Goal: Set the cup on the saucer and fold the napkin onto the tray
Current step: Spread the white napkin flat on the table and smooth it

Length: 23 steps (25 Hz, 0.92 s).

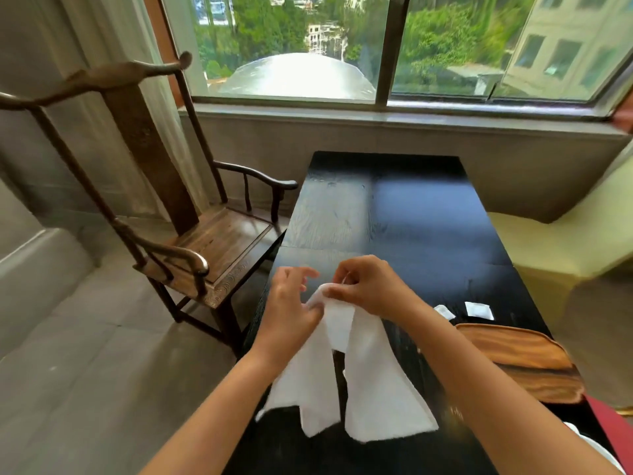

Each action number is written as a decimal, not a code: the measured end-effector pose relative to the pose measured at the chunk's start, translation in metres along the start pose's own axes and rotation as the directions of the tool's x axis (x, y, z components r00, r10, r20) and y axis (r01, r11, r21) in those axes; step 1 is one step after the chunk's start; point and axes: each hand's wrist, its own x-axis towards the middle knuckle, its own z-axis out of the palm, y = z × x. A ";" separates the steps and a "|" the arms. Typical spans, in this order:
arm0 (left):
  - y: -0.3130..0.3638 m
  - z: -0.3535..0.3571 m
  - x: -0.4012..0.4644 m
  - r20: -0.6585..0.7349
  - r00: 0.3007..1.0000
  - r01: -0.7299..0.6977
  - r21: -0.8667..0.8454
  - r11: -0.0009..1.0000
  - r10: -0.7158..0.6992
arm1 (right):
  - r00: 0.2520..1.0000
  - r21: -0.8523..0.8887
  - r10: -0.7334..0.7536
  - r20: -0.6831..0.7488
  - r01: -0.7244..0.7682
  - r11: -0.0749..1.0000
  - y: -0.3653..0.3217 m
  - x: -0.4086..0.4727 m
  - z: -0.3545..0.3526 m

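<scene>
Napkin stage now: left hand (291,303) and right hand (368,289) both pinching the white napkin (363,382), hanging above the dark surface (394,214). Next: fold, then lower onto the wooden tray (513,354). Cup, saucer unseen.

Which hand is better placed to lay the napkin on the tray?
Probably the right hand: it pinches the napkin and is nearer the tray, which lies to its right.

Both forearms extended forward, left hand (291,299) and right hand (368,286) close together, fingers curled in pinching grip.
</scene>
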 end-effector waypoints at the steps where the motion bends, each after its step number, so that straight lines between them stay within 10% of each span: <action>1: 0.002 -0.010 0.000 0.009 0.997 -0.078 0.039 0.996 0.078 | 0.999 0.001 0.005 0.044 -0.005 1.000 -0.002 -0.007 -0.006; 5: 0.008 -0.045 0.006 0.279 0.915 -0.344 0.163 0.925 0.291 | 0.973 -0.059 -0.024 0.229 0.038 0.998 -0.005 -0.035 -0.030; 16: 0.015 -0.094 0.055 0.627 0.779 -0.388 0.455 0.802 0.022 | 0.983 -0.379 0.118 0.143 -0.056 0.924 0.035 -0.065 -0.048; 23: 0.026 -0.124 0.098 0.281 0.931 -0.351 0.512 0.784 0.233 | 0.943 -0.386 -0.079 -0.324 -0.055 0.921 0.016 -0.028 -0.100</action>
